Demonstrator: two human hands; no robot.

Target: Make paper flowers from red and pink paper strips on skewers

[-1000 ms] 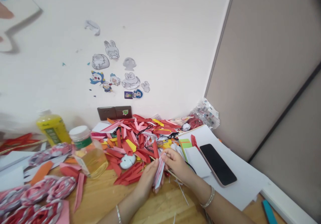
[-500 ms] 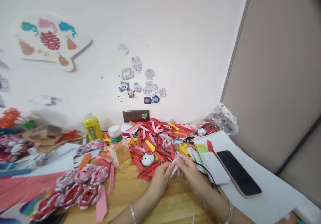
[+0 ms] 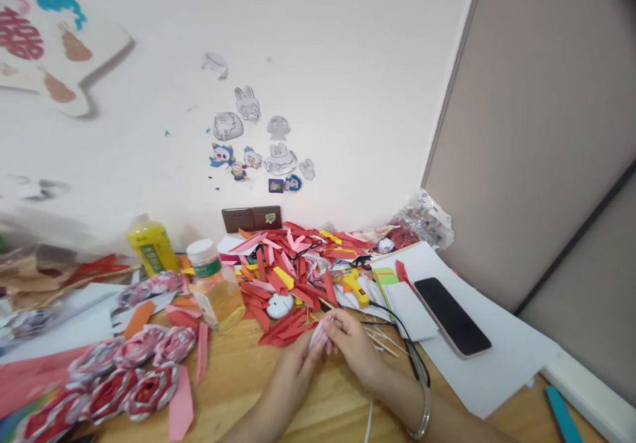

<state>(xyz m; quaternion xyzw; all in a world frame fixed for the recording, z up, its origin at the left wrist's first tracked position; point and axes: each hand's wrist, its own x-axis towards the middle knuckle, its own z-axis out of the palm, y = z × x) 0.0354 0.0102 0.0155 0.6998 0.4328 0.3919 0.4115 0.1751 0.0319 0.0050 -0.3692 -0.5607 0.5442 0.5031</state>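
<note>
Together, my left hand [image 3: 299, 362] and my right hand [image 3: 354, 345] grip a small pink-and-white folded strip [image 3: 320, 334] above the front of the wooden table. Its lower end tucks in among my fingers, so its full shape is hidden. My right fingertips pinch the upper part; my left thumb and fingers close around the lower side. Just behind my hands lie folded red paper strips [image 3: 288, 327] and a white rounded case [image 3: 279, 305]. Several wound red, pink and white rosettes [image 3: 152, 390] rest to the left.
A jar of yellow liquid [image 3: 223, 304] and a yellow bottle [image 3: 152, 244] stand at left. A yellow glue gun [image 3: 356, 289] with a black cord [image 3: 405, 324] lies behind my right hand. A phone [image 3: 452, 316] sits on white sheets at right, near a teal strip [image 3: 564, 413].
The view has swung right, so the table's things sit further left. My hands still hold the strip, which now looks more bunched, and the glue gun shows more fully.
</note>
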